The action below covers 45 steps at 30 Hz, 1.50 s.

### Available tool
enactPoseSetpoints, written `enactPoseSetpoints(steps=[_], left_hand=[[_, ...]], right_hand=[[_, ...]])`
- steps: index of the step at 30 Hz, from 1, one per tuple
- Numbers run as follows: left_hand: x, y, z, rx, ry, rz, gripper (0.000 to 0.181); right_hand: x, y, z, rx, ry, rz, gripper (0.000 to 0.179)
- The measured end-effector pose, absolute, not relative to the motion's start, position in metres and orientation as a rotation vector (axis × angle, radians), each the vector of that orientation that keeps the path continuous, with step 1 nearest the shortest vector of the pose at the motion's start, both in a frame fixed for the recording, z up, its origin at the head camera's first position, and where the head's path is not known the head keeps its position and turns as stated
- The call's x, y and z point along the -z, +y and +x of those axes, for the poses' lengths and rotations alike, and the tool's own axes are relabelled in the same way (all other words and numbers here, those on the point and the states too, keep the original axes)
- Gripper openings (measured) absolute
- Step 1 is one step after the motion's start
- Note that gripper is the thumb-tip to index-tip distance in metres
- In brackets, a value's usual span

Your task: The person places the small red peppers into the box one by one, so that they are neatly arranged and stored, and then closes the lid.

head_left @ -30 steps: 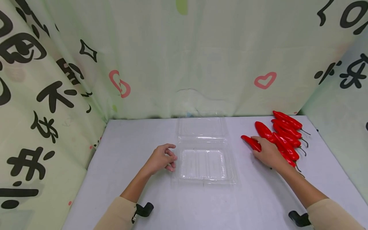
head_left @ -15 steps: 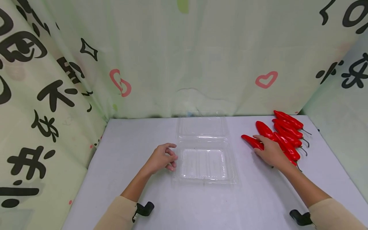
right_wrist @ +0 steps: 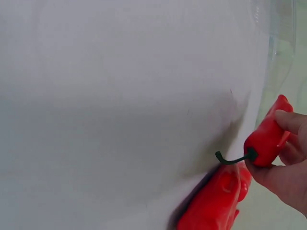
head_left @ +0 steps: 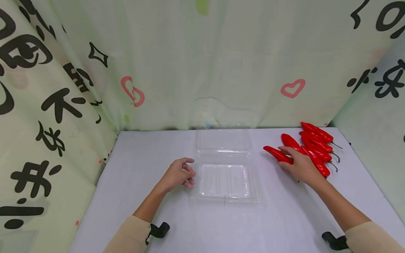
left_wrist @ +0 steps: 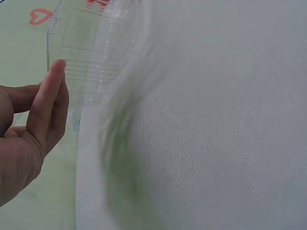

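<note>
My right hand [head_left: 303, 168] grips a red chili pepper [head_left: 278, 154] between thumb and fingers, its tip pointing away to the left. In the right wrist view this chili pepper [right_wrist: 265, 139] shows its curved green stem and looks raised off the table, with other peppers close beneath. A clear plastic clamshell box [head_left: 225, 181] lies unfolded at mid-table, its lid [head_left: 223, 140] toward the back. My left hand [head_left: 177, 174] stays by the box's left edge with loosely bent fingers and holds nothing. Whether its fingertips touch the plastic box [left_wrist: 91, 52], I cannot tell.
Several more red chili peppers [head_left: 316, 161] lie in two rows at the table's right side, stems toward the right. A white cloth covers the table [head_left: 142, 147]. Behind it hangs a pale green printed curtain [head_left: 177, 70], which also runs along the left and right sides.
My right hand has drawn slightly right, and the pepper in its grip has lifted a little, its tip now higher in the head view. The left hand and the box have not moved.
</note>
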<state>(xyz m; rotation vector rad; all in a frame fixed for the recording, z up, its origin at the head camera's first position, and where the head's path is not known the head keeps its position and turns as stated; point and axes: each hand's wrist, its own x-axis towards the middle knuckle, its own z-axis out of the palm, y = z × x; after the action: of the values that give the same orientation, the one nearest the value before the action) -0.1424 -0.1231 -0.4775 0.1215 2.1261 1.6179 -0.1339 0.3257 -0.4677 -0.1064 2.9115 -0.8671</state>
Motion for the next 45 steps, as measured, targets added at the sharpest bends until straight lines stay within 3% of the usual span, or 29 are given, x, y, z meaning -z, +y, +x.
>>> enactPoseSetpoints(steps=[24, 45], left_hand=[[0.476, -0.123, -0.143, -1.614, 2.123, 0.114, 0.055], [0.477, -0.122, -0.145, -1.615, 2.121, 0.129, 0.055]], right_hand=[[0.422, 0.314, -0.140, 0.885, 2.934, -0.257, 0.073], [0.408, 0.277, -0.151, 0.944, 2.831, -0.422, 0.066]])
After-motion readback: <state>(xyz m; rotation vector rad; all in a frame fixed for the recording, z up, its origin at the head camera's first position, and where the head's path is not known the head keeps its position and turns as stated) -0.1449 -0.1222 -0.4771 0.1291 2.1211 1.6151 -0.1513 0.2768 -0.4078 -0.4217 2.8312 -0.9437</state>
